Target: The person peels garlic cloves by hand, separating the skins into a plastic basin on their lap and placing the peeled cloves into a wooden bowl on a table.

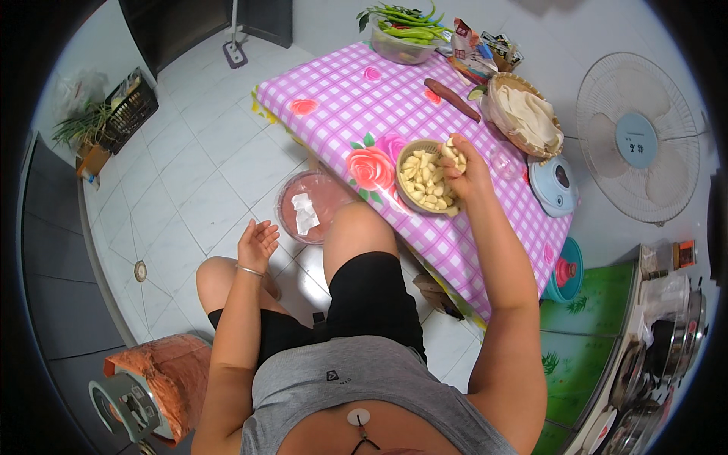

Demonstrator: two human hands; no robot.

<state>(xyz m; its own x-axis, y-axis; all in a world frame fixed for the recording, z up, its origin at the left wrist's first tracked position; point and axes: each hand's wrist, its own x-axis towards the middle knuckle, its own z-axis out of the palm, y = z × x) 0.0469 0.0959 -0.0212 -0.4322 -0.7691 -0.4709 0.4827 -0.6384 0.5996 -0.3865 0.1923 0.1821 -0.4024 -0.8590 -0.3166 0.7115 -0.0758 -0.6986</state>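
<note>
**Right hand full of garlic over the bowl, left hand idle**

Your right hand [464, 168] is clenched around a few peeled garlic cloves [453, 149], held just above the far rim of the bowl [404, 199]. Your left hand [258, 243] hangs empty and loosely spread above your left knee, touching nothing.

The bowl sits on the checked table [334, 106], near the edge facing you, heaped with more cloves [423, 182]. Below that edge, on the floor beside your right knee, stands a pink basin [288, 220] with a white scrap in it.

Risks, as I judge them:
- Cloves stick out of the top of your fist. Loosen the grip and one may drop outside the bowl, roll off the table, land on the tiles.
- The bowl is close to the table edge and nothing steadies it. Press on its rim with that wrist and it could tip or slide toward your lap.
- The oilcloth looks slick, so a nudged bowl would likely skate.
- A clear glass [506, 159] stands just beside your right hand. A wide sideways swing could knock it over.
- The knife [453, 99] lies well apart, so little danger there.
</note>
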